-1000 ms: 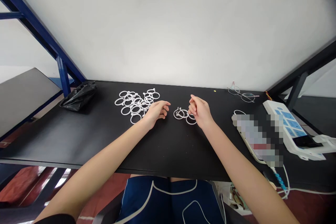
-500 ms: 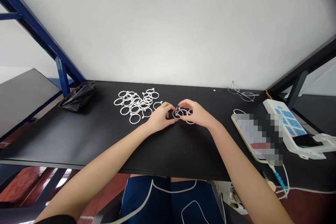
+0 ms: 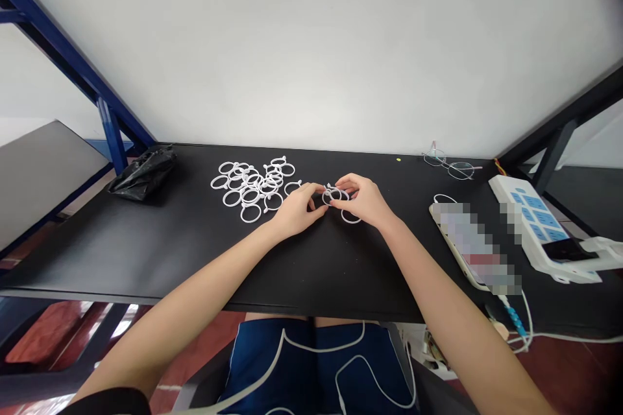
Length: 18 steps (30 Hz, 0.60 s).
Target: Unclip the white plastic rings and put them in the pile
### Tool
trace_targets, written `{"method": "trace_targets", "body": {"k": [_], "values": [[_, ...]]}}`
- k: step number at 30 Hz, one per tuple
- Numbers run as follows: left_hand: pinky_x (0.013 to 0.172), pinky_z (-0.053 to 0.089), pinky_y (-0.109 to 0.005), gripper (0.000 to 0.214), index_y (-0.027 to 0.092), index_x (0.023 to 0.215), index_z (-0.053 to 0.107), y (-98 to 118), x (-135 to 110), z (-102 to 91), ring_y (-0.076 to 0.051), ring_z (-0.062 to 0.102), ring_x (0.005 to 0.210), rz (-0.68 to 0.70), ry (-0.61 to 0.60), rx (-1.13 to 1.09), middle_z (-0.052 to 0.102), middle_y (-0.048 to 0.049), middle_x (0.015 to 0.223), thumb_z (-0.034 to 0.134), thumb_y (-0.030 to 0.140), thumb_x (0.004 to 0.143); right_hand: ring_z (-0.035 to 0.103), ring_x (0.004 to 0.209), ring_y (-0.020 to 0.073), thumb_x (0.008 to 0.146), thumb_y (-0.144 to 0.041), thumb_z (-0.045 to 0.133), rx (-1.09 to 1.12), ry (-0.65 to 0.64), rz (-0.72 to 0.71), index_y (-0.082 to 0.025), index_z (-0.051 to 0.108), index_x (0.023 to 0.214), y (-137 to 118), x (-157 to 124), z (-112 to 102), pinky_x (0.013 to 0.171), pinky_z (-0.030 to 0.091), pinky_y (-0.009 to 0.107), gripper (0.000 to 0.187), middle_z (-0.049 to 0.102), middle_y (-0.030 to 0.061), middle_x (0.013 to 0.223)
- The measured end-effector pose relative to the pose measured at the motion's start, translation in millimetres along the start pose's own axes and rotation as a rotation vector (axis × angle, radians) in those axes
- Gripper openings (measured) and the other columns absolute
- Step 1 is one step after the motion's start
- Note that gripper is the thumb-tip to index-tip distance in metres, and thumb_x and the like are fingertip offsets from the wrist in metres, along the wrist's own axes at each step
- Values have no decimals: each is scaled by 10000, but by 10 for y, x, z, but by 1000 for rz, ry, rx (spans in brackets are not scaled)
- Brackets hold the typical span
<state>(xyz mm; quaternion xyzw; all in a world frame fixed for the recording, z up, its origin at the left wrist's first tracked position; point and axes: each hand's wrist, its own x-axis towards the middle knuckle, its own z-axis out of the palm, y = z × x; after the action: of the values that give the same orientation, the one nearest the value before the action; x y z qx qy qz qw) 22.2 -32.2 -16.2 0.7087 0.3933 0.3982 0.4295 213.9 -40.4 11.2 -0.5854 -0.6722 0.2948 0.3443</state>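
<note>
My left hand (image 3: 302,209) is closed in a pinch at the left edge of a white curtain ring (image 3: 324,200) with a small knob. From the other side, my right hand (image 3: 365,200) pinches the overlapping rings with thumb and fingertips; its fingers partly cover them. Another white ring (image 3: 351,220) lies on the black table (image 3: 311,266) just below my right fingers. To the left of my left hand spreads a loose pile of similar white rings (image 3: 250,214), several of them overlapping. One single ring (image 3: 286,189) lies close by my left knuckles.
A black plastic bag (image 3: 143,175) sits at the far left. On the right are eyeglasses (image 3: 460,170), a phone (image 3: 467,246) with a charging cable, and a white power strip (image 3: 528,224). A white wall rises behind the table.
The rings between my hands have tilted and drawn closer together. My right hand's fingers have shifted on them, and both hands stay near the same spot. The view has shifted slightly.
</note>
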Motion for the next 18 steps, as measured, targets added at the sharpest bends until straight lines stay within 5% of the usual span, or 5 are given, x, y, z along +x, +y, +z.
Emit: {"method": "trace_targets", "body": {"k": [8,18], "values": [[797,451,-298,371,237,1055,673,43,-19,13,-112,552,612,9,37,-37,621,-39,1055,715,119,705,665,856,213,692,-362,778,111,235,-90,-191,643,1091,11,29,130,774,542,357,455,703,67,949],[748,464,-302,298,232,1113,640,60,-20,-2,-141,600,653,123,-17,182,606,-50,1016,615,200,818,634,739,179,779,-328,696,20,286,-175,-209,711,856,-26,-23,183,731,537,331,143,648,37,854]]}}
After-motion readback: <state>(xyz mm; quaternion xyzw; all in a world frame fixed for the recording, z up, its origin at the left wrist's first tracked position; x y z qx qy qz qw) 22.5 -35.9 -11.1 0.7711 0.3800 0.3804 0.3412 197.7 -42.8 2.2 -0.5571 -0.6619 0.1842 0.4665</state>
